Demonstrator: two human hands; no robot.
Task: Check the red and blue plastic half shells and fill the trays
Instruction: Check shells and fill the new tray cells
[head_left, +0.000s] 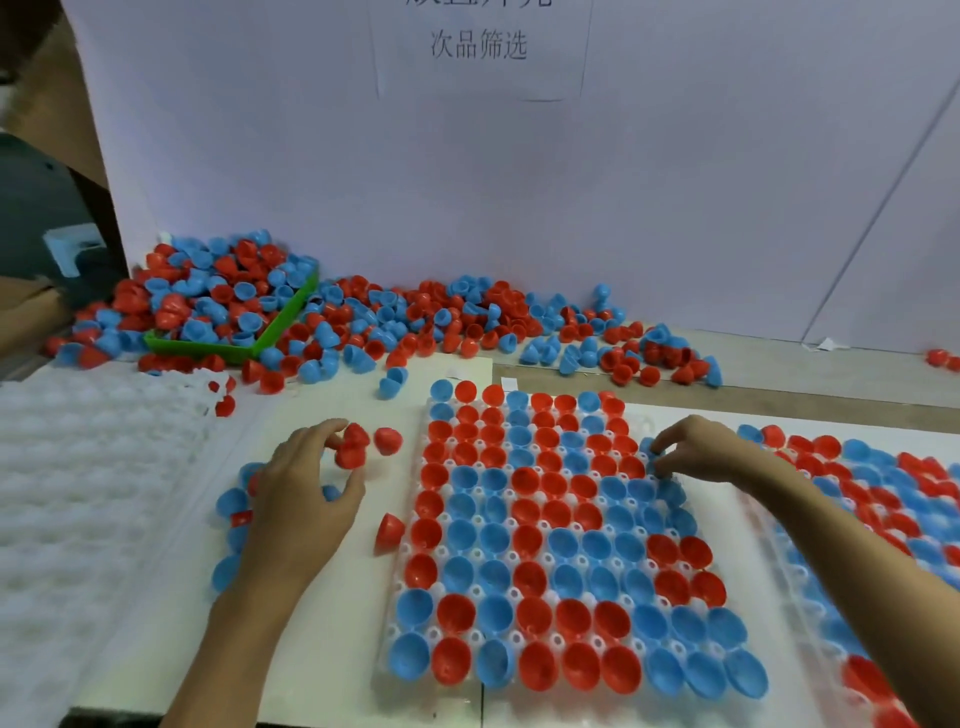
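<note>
A: What takes up the most room?

B: The white backboard (519, 182) behind the table, with printed characters near its top. Below it, the pale tabletop (322, 649), and on its left a stack of empty white trays (88, 493).

A: And the tray being filled?

B: The clear tray (550, 540) lies in the middle, nearly every pocket holding a red or blue half shell, open side up. A second filled tray (872, 519) lies just beside it on the right, partly under the right forearm.

A: Where is the loose stock?

B: A long heap of mixed shells (441, 322) runs along the foot of the backboard. At its left end a green bin (270, 332) is piled over the rim with more.

A: The hands?

B: The left hand (306, 493) is left of the middle tray, its fingers curled and pinching a red half shell (352, 447). Another red shell (387, 440) lies just beside that one, and a third (388, 531) lies on the table touching the tray's left edge. A few blue shells (231, 501) lie under and around the wrist.

A: The right?

B: The right hand (701, 452) is over the tray's right edge, fingertips pinching a blue half shell (652, 448) at a pocket there. Whether that shell is already seated, I cannot tell.
</note>
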